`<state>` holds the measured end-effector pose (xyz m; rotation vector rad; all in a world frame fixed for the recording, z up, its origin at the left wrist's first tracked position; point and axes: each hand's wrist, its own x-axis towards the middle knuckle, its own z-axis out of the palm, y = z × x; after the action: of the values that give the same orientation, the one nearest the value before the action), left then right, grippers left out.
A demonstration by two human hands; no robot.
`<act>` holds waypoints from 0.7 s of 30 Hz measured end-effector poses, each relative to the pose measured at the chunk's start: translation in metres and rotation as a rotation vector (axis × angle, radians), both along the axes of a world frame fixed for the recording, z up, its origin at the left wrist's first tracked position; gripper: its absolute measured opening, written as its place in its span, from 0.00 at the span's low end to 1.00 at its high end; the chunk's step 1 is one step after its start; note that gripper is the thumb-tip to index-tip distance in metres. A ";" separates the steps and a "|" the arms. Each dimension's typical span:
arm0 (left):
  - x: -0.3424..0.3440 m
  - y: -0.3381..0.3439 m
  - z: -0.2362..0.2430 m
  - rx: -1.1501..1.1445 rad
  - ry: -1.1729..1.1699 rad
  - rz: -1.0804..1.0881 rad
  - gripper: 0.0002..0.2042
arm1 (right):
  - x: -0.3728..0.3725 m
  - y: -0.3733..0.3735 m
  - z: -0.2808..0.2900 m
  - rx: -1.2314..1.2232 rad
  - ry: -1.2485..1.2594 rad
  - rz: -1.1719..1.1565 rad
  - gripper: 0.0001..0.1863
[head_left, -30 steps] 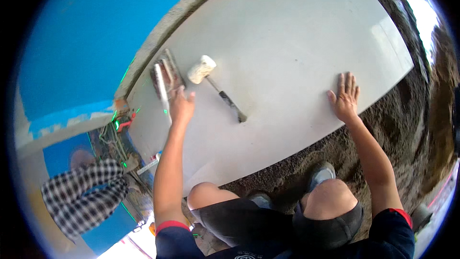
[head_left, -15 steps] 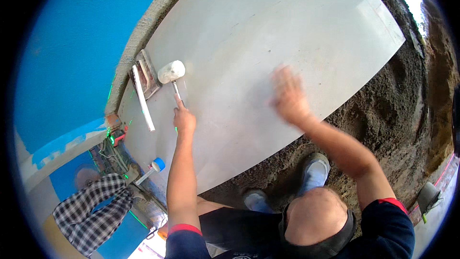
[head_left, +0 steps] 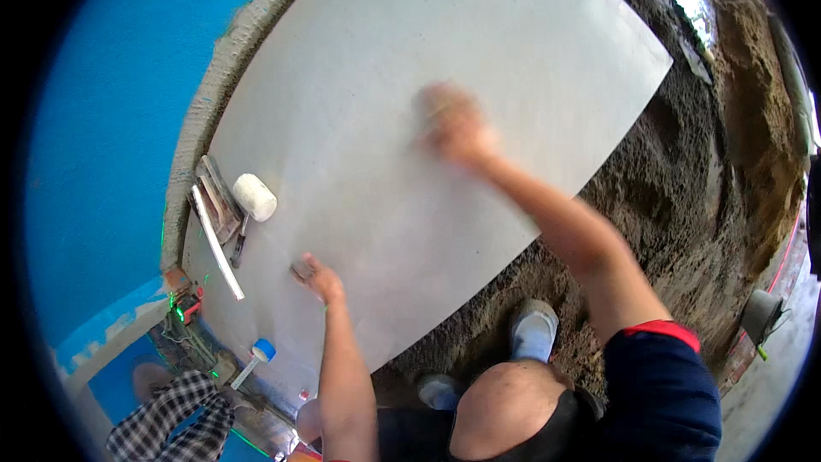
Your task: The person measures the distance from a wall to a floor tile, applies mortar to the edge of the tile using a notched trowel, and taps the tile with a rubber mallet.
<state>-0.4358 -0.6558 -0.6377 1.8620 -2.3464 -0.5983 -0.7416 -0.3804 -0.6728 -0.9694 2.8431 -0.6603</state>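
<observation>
A large pale grey slab (head_left: 530, 43) lies before me, its smooth face up. Low over its near left part is my left hand (head_left: 317, 277), fingers apart and nothing visible in them. My right hand (head_left: 455, 127) is over the slab's middle, smeared by motion, so its fingers cannot be made out. A white-headed mallet (head_left: 255, 197) lies on the slab's left side, apart from my left hand. Beside it rest a flat trowel (head_left: 219, 204) with a grip on its back and a narrow white bar (head_left: 217, 244).
A blue wall (head_left: 128, 111) with a rough grey ledge stands at the left. Dark wet mortar (head_left: 667, 180) borders the slab's right side. A small red device (head_left: 190, 306) near green light lines and a blue-and-white object (head_left: 263, 350) sit at the lower left. A person's checked clothing (head_left: 167, 419) shows there.
My left hand has let go of the mallet, which now lies on the slab. My right hand has swept left and farther away. The whole view has shifted.
</observation>
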 end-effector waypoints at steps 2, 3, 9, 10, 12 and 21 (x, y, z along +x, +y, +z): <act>-0.020 0.022 -0.010 -0.122 -0.198 0.058 0.40 | -0.103 0.101 0.006 0.164 0.148 -0.204 0.36; -0.054 0.058 -0.019 -0.139 -0.197 0.032 0.40 | -0.151 0.171 0.013 0.483 0.137 -0.369 0.37; -0.116 0.109 -0.010 -0.277 -0.188 0.060 0.36 | -0.098 -0.010 0.064 -0.100 -0.213 -0.014 0.38; -0.125 0.110 -0.010 -0.283 -0.171 0.053 0.36 | -0.062 -0.068 0.075 -0.065 -0.321 0.156 0.40; -0.157 0.145 -0.011 -0.204 -0.194 0.001 0.35 | -0.011 -0.129 0.055 -0.069 -0.307 0.451 0.40; -0.162 0.145 -0.002 -0.196 -0.196 0.018 0.36 | -0.241 0.015 -0.056 0.120 0.339 -0.020 0.33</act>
<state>-0.5979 -0.5109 -0.6397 1.9281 -2.3991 -0.1820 -0.9830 -0.3654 -0.7286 -1.1299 3.1396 -0.3480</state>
